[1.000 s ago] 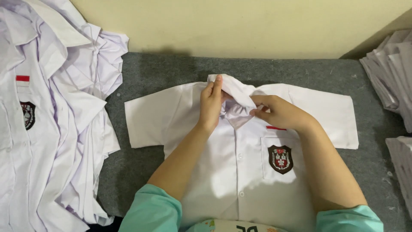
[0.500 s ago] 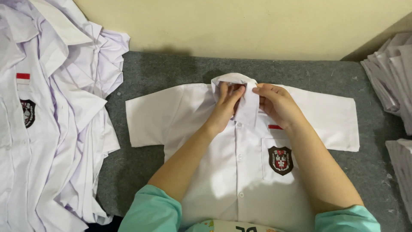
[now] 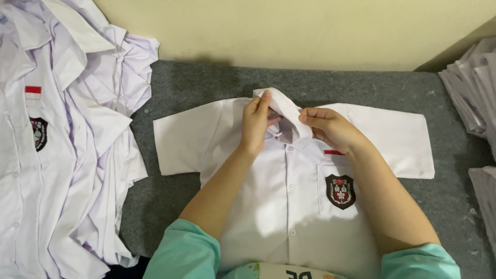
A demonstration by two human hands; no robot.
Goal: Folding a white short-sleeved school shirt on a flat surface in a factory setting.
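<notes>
White short-sleeved school shirt (image 3: 289,201), front side up, lying flat on the grey felt-covered table (image 3: 196,88) near its middle, sleeves spread toward the left and right edges, hem at the near edge by my body. Collar (image 3: 283,106): raised off the shirt, pointing to the far edge. My left hand (image 3: 257,124) pinches the collar's left side, fingers closed narrowly on the cloth. My right hand (image 3: 330,129) grips the collar's right side, thumb and fingers closed on the fold. Chest pocket (image 3: 338,188) with a dark shield badge (image 3: 340,190), just beside my right forearm; a small red strip (image 3: 334,152) above it. Left edge: heap of similar white shirts (image 3: 62,155). Right edge: stacks of folded white garments (image 3: 473,93).
</notes>
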